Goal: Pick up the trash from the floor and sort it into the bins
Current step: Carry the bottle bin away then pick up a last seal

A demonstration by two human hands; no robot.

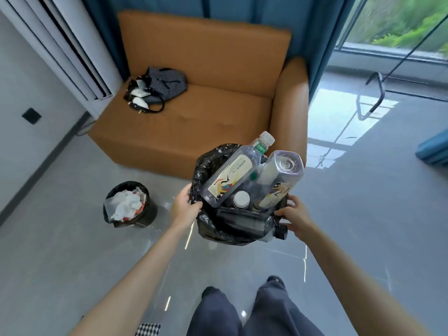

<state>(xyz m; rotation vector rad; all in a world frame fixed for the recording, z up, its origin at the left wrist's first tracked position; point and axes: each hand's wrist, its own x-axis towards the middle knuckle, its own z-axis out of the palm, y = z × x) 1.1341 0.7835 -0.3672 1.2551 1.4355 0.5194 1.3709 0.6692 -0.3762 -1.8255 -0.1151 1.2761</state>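
Both hands hold the same bin (219, 236), which is lined with a black plastic bag, in front of the person. The left hand (185, 204) grips the left side of the rim, its fingers curled over the edge of the bag. The right hand (295, 214) grips the right side, with the fingers bent around the rim and the thumb near the black cap of a dark bottle (249, 223). This dark bottle lies across the near part of the bin.

Behind it two clear water bottles stand out above the rim. The left water bottle (232, 173) leans with its white cap upward and away. The right water bottle (278, 175) stands with its base upward. Between them a small bottle with a white cap (241, 198) is visible.

On the grey floor (72, 251), to the left and well apart, a second bin (149, 210) stands upright, filled with crumpled paper (126, 202). Behind the bins is an orange sofa (206, 69) with a dotted handbag (160, 86) on its seat.
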